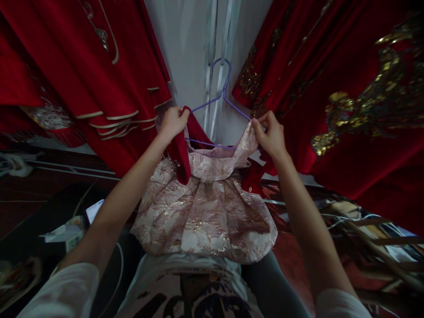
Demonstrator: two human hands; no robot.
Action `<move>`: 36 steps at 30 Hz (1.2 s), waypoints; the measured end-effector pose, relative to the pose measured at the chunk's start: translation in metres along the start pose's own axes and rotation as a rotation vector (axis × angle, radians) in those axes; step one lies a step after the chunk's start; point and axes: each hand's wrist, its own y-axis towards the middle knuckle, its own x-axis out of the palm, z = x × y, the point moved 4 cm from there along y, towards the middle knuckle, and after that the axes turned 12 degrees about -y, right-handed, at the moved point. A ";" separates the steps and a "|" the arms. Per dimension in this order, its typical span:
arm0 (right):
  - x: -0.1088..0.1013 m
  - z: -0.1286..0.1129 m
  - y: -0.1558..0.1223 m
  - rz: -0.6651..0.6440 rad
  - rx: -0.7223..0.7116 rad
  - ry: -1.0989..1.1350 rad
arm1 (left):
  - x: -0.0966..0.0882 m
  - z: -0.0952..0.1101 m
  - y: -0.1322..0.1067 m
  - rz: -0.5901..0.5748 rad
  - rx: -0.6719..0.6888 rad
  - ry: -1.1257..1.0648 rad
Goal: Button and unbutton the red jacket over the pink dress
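Note:
A small pink and gold brocade dress with a pleated skirt hangs in front of me on a purple wire hanger. My left hand is closed on the left shoulder of the dress, where a red strip of cloth hangs down by the hanger's left end. My right hand pinches the right shoulder strap of the dress next to the hanger's right arm. The hanger's hook reaches up toward white straps on the pale wall.
Red garments with cream trim hang at the left. Red cloth with gold embroidery hangs at the right. A phone and white paper lie low at the left. Sticks and cables lie at the right.

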 end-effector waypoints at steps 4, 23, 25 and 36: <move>0.003 -0.001 0.002 -0.057 0.017 0.020 | 0.031 0.041 -0.020 -0.166 0.142 -0.148; 0.069 0.029 0.049 -0.716 0.566 0.458 | 0.036 0.019 -0.014 -0.362 0.158 0.341; 0.065 0.036 0.054 -0.542 0.495 0.428 | 0.036 0.019 -0.015 -0.378 0.162 0.359; -0.008 0.112 0.036 -0.255 0.400 -0.089 | 0.041 0.025 -0.020 -0.389 0.160 0.427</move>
